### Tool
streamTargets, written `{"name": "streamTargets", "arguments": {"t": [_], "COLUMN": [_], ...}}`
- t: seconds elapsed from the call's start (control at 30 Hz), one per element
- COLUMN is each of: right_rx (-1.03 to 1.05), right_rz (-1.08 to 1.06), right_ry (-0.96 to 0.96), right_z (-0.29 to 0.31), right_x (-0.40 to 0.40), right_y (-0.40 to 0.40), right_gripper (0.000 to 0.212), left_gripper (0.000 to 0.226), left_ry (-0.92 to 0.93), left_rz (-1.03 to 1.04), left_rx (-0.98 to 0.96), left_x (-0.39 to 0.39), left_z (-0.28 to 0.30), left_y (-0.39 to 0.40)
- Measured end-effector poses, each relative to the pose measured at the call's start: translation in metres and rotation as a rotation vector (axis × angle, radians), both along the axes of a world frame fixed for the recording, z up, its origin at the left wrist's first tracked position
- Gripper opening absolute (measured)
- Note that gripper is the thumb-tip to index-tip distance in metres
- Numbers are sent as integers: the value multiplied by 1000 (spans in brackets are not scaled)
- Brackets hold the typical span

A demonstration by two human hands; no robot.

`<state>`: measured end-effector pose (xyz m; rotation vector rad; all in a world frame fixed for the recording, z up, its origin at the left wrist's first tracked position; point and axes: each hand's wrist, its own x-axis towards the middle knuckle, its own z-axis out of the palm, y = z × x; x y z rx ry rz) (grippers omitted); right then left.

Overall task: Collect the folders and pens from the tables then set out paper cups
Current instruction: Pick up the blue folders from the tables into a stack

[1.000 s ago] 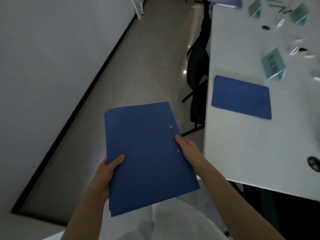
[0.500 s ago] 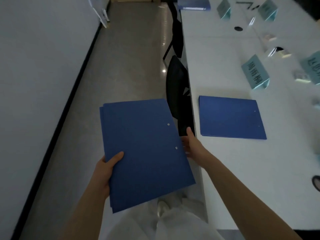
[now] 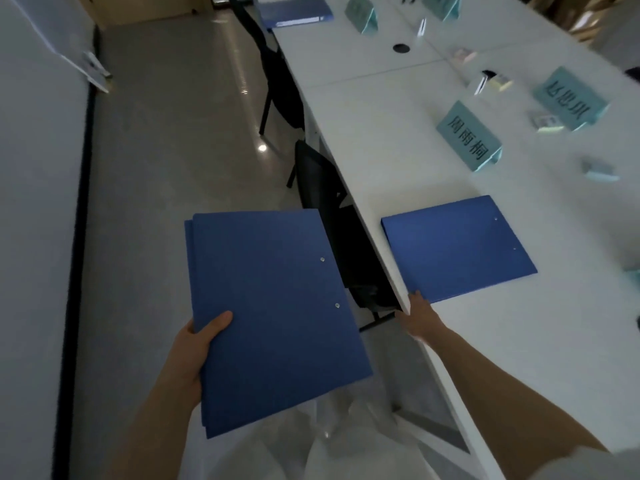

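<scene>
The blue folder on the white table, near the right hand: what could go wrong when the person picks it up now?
1. The left hand alone grips the stack of folders at one lower corner; the stack may tilt or slide apart.
2. The right hand reaches the near corner of the folder on the table, which lies by the table edge; a weak pinch could let it slip toward the chair.

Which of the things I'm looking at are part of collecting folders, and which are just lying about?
Part of the job:
- held folders, gripped by left hand
- near folder, right hand reaching
- far folder

Lying about:
- name cards
- chairs
- table
</scene>
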<state>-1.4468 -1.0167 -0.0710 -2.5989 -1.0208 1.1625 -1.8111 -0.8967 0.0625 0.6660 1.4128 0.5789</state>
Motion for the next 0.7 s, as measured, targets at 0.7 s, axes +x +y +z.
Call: {"name": "streamTargets", "arguments": {"t": [0.7], "right_rx": [361], "right_rz": [-1630], "right_ry": [961], "right_z": [16], "right_x": [-33], "right_y": [-42], "right_gripper": [16], "left_gripper": [47], "left_ry": [11], "left_rz": [-39], "left_rx": [-62], "left_x": [42], "left_z": [-5], "left_y": [49]}}
